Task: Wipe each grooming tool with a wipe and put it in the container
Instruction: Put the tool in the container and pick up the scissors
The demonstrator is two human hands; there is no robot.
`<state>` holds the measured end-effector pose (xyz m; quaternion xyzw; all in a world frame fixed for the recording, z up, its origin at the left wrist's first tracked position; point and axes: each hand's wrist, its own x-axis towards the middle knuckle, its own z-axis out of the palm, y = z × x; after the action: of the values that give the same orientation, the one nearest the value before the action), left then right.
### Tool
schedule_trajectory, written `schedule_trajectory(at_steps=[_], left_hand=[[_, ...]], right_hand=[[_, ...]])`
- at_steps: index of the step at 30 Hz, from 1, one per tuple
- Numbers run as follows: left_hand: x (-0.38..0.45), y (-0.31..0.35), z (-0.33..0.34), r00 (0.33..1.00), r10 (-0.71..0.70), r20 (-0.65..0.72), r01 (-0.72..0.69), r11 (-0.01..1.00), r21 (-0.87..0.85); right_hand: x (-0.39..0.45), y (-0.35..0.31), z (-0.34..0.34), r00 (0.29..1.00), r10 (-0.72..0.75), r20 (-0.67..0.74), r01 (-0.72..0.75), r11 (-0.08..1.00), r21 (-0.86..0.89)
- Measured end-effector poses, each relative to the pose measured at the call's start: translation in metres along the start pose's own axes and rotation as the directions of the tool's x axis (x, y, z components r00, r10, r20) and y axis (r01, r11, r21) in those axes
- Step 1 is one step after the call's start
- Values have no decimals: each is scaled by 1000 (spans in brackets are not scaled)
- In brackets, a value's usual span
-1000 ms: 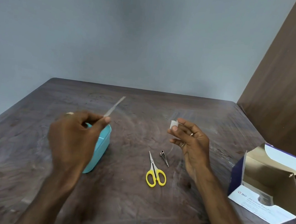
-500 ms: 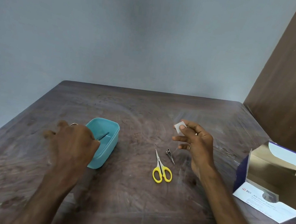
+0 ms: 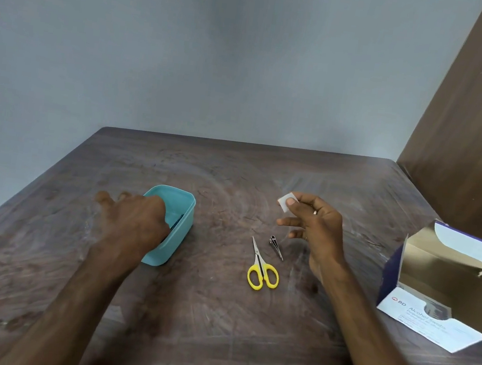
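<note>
With my right hand [image 3: 316,232] pinching the wipe [image 3: 285,202] and my left hand [image 3: 133,223] loose over the container [image 3: 180,226], I'd lift the light, stiff scissors [image 3: 261,266] mid-table by their yellow loops.

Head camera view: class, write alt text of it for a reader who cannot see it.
A person's right hand pinches a small white wipe above a wooden table, while the left hand hovers, fingers spread, over a teal container. Yellow-handled scissors, a metal nail clipper and an open alcohol swab box lie nearby.
</note>
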<state>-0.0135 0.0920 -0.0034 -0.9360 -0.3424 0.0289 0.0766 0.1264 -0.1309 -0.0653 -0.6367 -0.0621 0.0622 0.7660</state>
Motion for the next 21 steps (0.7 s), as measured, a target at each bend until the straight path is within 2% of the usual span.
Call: schedule_trajectory(at_steps=[2,4,6,8,10,12,15,18,21], left_hand=[[3,0,-2,1000,8,2,-8,1000,14],[3,0,-4,997,24,-70,-25,1000,0],[-3,5,-7,972,48,-230,-69,994,-84],[-17,16,-11,911,85,-404,-177,965,-194],[-32,31,-15,862,130,-489,-285,923,-259],[-43,48,-13,871,202,-447,-344,902,-262],[-48,72,-2,920,326,-218,-374,898,-234],[-49,87,13,922,386,-22,-375,877,-300],[-50,90,23,922,386,-7,-368,873,-320]], right_hand=[[1,1,-1,1000,-2,-6,2,1000,-4],[2,1,0,1000,-3,-12,3,1000,-6],[2,1,1,1000,-4,-25,4,1000,-3],[2,0,1,999,-10,-39,10,1000,7],[2,-1,0,998,-21,-57,22,1000,10],[1,-2,-1,997,-29,-71,30,999,12],[0,-4,-1,997,-30,-72,31,999,12],[-1,-4,-1,997,-38,-64,39,999,7],[-1,-4,-1,998,-46,-53,46,999,-4]])
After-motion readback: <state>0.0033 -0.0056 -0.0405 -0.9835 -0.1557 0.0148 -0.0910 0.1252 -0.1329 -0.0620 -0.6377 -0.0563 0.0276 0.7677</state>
